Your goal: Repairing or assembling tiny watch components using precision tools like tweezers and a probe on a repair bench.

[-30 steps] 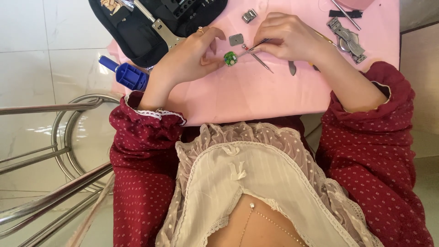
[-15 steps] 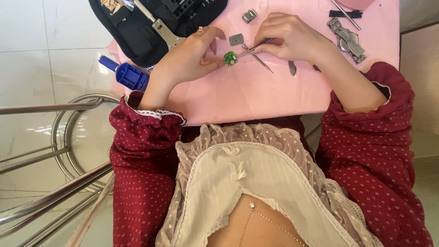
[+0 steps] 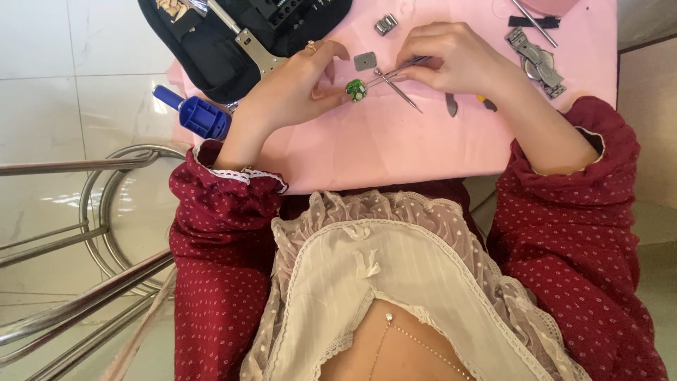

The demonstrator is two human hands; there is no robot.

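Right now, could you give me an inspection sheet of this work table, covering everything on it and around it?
Surface: pink table, tools spread along its far side.
Job's things: small green round part; tweezers reaching it.
Clutter: black tool case, blue tool, metal watch band, loose metal pieces.
Grippers: left hand steadies the green part; right hand holds the tweezers.
Cables: nothing seen.
Surroundings: metal stool frame, pale tiled floor.
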